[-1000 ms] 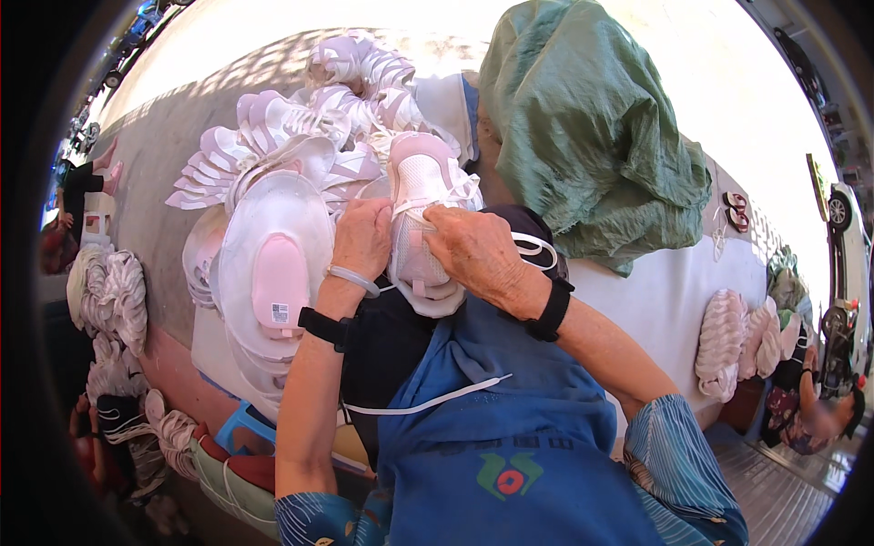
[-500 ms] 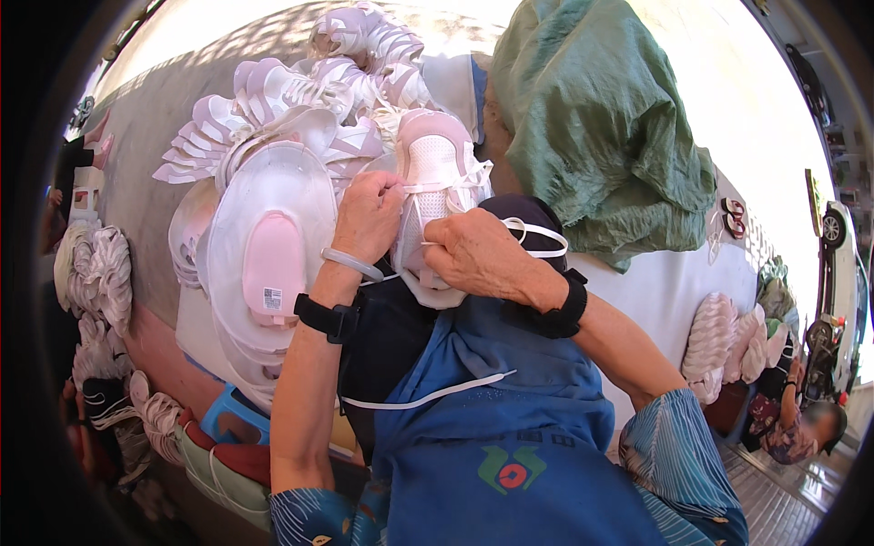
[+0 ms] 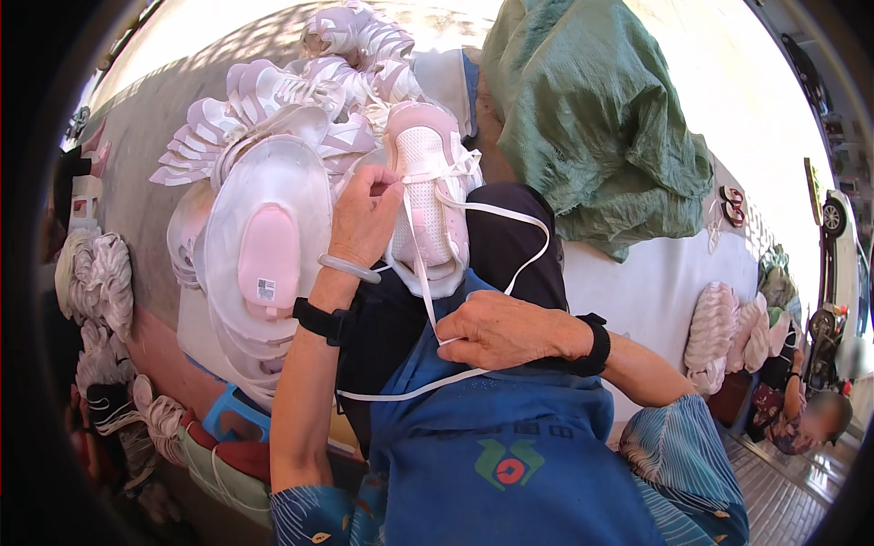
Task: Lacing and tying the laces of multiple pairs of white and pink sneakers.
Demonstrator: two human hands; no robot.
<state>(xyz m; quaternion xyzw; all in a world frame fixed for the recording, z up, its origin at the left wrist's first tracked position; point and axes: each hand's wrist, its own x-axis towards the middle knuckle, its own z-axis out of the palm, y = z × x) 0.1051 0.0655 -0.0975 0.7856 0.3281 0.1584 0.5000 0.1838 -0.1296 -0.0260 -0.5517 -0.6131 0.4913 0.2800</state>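
Note:
A white and pale pink sneaker (image 3: 424, 150) rests on my lap with its toe pointing away. A white shoelace (image 3: 421, 273) is partly threaded near the toe. One length runs taut toward me down the shoe's middle, while another loops out to the right. My left hand (image 3: 366, 218) is closed in a pinch at the left eyelet edge; what lies between its fingertips is partly hidden. My right hand (image 3: 499, 329), closed on the taut lace, is over the blue apron (image 3: 510, 419), below the heel.
To the left stand nested translucent white trays (image 3: 314, 196) with a pink insole (image 3: 269, 250) on top. Behind them lie several piled shoe uppers (image 3: 273, 86). A green cloth heap (image 3: 592, 118) is at the far right. A blue stool (image 3: 232, 414) stands lower left; another person sits far right.
My right hand has moved from the shoe toward me, drawing the lace out into a long straight length. My left hand stays at the shoe's left edge.

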